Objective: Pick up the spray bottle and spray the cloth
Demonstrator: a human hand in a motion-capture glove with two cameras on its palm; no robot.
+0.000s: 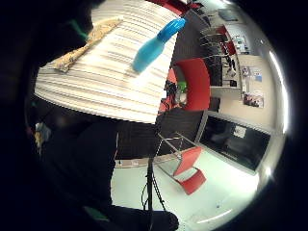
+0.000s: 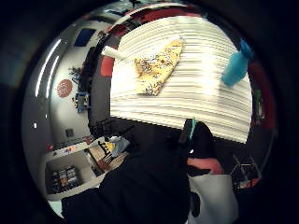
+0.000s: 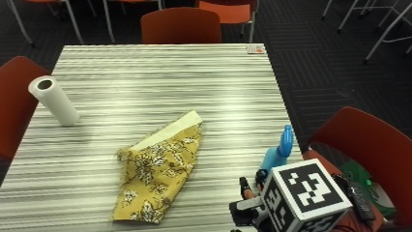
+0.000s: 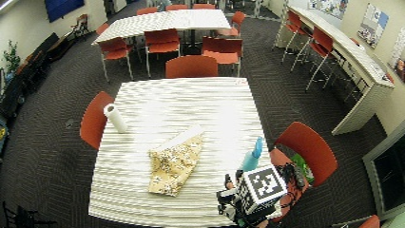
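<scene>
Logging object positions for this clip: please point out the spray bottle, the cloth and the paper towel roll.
spray bottle [image 3: 278, 153]: outside view, on its blue body.
cloth [image 3: 157, 169]: outside view, on the yellow flowered middle.
paper towel roll [image 3: 56, 103]: outside view, on its white side.

A blue spray bottle [image 3: 278, 153] stands upright near the table edge, apart from a folded yellow floral cloth [image 3: 157, 170].

Even overhead light fills the room. In the outside view, pale glare spreads across the middle of the striped table [image 3: 161, 72]. The paper roll [image 3: 54, 101] casts a soft shadow at its base, and the cloth [image 3: 161, 169] is evenly lit. Ceiling light strips [image 1: 278, 84] burn white in the palm views.
</scene>
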